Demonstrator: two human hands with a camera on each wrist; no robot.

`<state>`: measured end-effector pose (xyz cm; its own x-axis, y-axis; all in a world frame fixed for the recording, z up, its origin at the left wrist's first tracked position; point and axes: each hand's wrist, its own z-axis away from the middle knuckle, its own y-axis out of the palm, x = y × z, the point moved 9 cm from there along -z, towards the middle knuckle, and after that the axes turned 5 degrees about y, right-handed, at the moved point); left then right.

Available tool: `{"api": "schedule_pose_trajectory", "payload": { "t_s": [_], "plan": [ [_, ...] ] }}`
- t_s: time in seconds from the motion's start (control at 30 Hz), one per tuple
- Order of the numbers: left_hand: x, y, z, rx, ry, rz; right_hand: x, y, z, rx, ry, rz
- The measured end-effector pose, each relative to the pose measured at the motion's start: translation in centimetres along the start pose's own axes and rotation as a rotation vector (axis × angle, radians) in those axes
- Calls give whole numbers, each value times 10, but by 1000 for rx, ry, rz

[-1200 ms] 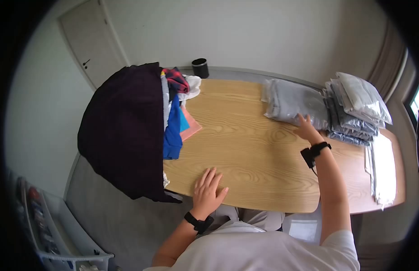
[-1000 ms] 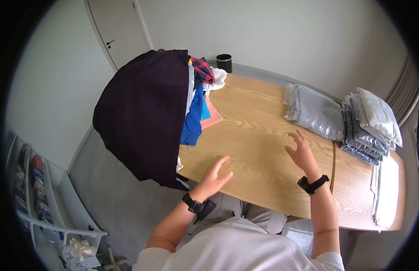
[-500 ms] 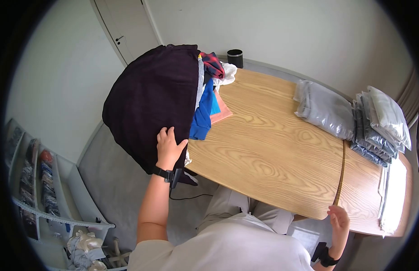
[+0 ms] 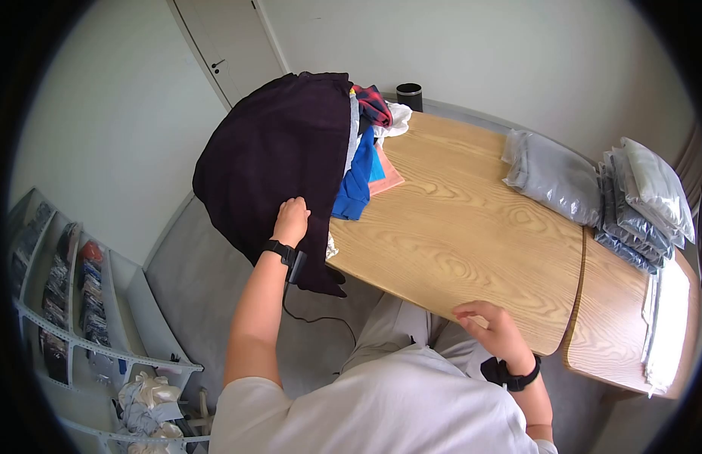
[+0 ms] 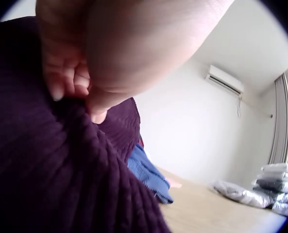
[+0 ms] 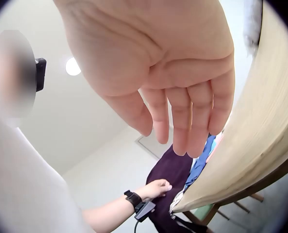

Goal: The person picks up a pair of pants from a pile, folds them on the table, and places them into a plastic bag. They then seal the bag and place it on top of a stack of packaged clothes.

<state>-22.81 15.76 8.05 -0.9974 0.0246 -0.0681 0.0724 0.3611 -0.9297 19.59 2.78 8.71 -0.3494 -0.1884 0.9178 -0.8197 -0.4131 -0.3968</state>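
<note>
A large dark purple cloth (image 4: 267, 144), ribbed in the left wrist view, drapes over a heap at the table's left end and hangs past the front edge. My left hand (image 4: 292, 221) pinches a fold of it between thumb and fingers, close to its lower right part. From under the cloth, a blue garment (image 4: 356, 185), a red-and-black checked one (image 4: 372, 104) and a white one (image 4: 397, 119) stick out. My right hand (image 4: 496, 330) hovers at the table's front edge, fingers loosely bent and holding nothing.
Clear-bagged grey clothing (image 4: 554, 178) lies at the table's (image 4: 472, 219) back right, beside a stack of bagged garments (image 4: 646, 204). White flat sheets (image 4: 667, 325) lie at the right end. A shelf unit (image 4: 131, 295) stands low on the left, a black bin (image 4: 410, 97) behind the table.
My left hand has moved from the table's front edge to the purple cloth and taken hold of it. My right hand has left the bagged clothing and come back toward my body. The view has turned left.
</note>
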Motion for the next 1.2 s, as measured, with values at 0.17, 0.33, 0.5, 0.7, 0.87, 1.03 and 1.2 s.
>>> {"api": "schedule_pose_trajectory", "payload": {
  "t_s": [0.17,0.33,0.5,0.7,0.87,1.03,1.2],
  "plan": [
    [20,-42,7,-141,-126,676,-17,51,-45,201,51,-307],
    [-11,-117,9,-209,-184,1290,-47,93,-80,280,216,-721],
    [-94,-153,33,34,60,1478,-65,91,-96,105,253,-821],
    [-246,-94,126,1076,604,1123,-66,102,-100,166,372,-1084],
    [-173,-68,54,531,246,1032,-57,97,-105,84,286,-808],
    [-7,-89,-19,-309,-9,250,-63,94,-102,58,308,-823],
    [31,-49,-58,-175,-247,423,-64,92,-102,47,318,-778]
  ]
}}
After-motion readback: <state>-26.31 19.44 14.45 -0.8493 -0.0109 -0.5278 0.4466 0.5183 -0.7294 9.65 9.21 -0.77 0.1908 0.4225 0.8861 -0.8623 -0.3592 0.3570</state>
